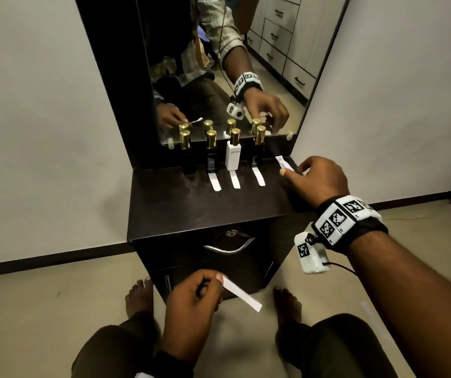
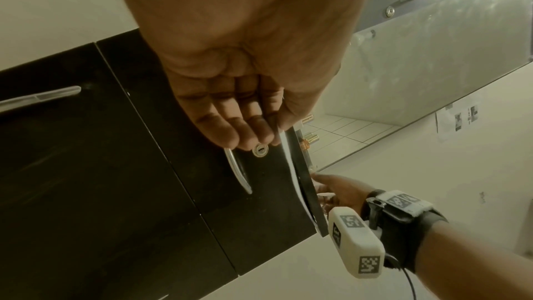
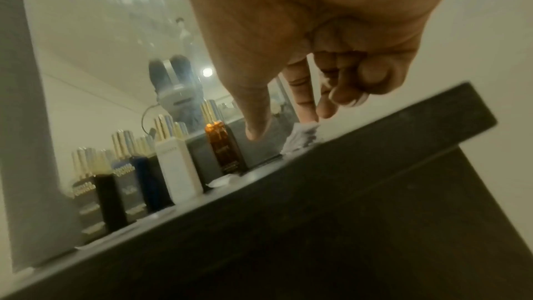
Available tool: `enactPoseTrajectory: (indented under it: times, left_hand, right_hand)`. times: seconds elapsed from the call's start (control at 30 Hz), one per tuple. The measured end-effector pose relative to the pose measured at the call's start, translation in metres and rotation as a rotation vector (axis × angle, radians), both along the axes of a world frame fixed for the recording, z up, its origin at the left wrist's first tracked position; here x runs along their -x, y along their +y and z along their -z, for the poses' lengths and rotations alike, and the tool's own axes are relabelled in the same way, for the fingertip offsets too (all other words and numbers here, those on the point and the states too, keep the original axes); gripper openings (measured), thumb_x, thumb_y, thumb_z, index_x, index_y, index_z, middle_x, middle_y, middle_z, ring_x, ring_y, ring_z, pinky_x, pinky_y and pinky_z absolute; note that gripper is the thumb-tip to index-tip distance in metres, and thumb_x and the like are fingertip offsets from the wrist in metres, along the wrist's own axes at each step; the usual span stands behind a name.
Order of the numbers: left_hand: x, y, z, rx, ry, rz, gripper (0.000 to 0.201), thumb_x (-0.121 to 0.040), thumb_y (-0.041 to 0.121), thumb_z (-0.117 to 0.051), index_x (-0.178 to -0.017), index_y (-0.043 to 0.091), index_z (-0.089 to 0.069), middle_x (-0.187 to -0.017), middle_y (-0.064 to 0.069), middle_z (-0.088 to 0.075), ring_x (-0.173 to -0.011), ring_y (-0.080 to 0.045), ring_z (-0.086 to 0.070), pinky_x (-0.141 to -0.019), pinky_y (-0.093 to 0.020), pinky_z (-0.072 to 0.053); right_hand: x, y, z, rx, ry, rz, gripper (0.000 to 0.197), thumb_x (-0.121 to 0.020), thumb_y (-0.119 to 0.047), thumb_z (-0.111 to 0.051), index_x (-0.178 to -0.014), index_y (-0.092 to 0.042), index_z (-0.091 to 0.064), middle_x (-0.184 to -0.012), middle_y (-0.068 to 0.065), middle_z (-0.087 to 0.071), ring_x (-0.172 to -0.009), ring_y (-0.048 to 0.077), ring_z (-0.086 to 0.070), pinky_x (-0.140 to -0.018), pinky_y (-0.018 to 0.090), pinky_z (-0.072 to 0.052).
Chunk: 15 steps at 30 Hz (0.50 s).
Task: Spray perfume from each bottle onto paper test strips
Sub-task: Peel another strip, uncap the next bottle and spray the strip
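Four gold-capped perfume bottles stand in a row before the mirror: black [image 1: 186, 159], dark blue [image 1: 211, 156], white [image 1: 233, 156] and amber [image 1: 258, 151]. Three paper strips [image 1: 234, 181] lie flat in front of the blue, white and amber bottles. My left hand [image 1: 197, 293] hangs low in front of the drawer and pinches one white strip [image 1: 242, 296] between thumb and forefinger. At the top's right edge, my right hand [image 1: 291, 170] reaches a small stack of strips [image 3: 301, 138]. Its forefinger rests on the stack, and its thumb stands slightly apart in the right wrist view.
The bottles sit on a dark dresser top [image 1: 191, 205] backed by a mirror [image 1: 219, 77]. Below is a drawer with a curved metal handle [image 1: 230, 245] and lock. My bare feet [image 1: 139, 296] stand on the beige floor either side of the cabinet.
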<state>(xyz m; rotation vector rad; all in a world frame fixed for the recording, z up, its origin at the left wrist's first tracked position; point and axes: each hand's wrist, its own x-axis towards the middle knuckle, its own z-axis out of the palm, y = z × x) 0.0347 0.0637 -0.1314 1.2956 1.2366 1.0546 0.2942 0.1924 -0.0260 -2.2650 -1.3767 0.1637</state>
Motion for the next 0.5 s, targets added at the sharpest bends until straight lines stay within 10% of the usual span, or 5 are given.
enactPoseTrajectory:
  times: [0.17,0.5]
  left_hand:
    - [0.003,0.004,0.004,0.026,-0.070,-0.020,0.018,-0.095,0.016,-0.060,-0.084,0.020,-0.073,-0.071,-0.007,-0.067,-0.064,-0.021,-0.062,-0.065,-0.043,-0.054]
    - [0.006,-0.001,0.000,0.089,-0.150,-0.070,0.016,-0.097,0.009,-0.055,-0.089,0.008,-0.070,-0.077,-0.011,-0.073,-0.064,-0.014,-0.063,-0.062,-0.029,-0.054]
  right_hand:
    - [0.049,-0.088,0.024,-0.231,0.364,-0.155,0.016,-0.091,-0.035,-0.071,-0.088,-0.019,-0.074,-0.083,-0.005,-0.073,-0.082,0.016,-0.067,-0.073,0.031,-0.051]
    - [0.099,-0.157,0.103,0.083,0.847,-0.273,0.010,-0.091,-0.023,-0.072,-0.081,-0.026,-0.075,-0.073,0.003,-0.076,-0.059,0.014,-0.066,-0.060,0.031,-0.046]
